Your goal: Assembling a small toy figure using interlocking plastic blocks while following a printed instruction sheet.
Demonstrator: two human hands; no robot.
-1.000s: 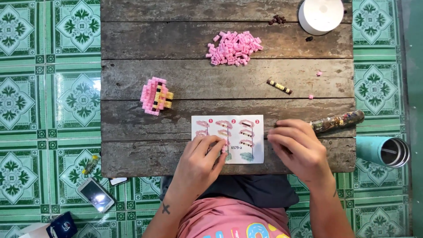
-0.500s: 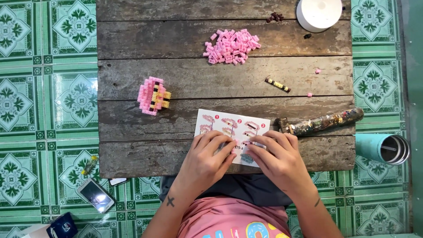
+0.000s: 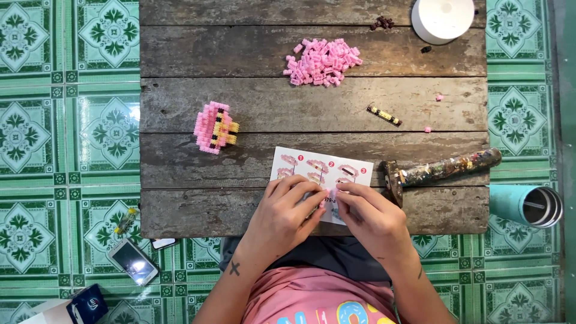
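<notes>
Together, 2 hands (image 3: pixel 327 213) pinch 1 pink brick (image 3: pixel 323 204) (tiny).

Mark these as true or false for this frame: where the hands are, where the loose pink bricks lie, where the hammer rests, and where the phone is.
1. Both the left hand and the right hand rest on the instruction sheet. True.
2. The pile of loose pink bricks lies on the floor tiles. False: it lies on the wooden table, near its far edge.
3. The hammer lies on the table to the right of the sheet. True.
4. The phone sits on the table beside the small pink brick model. False: the phone lies on the green tiled floor, left of the person.
</notes>
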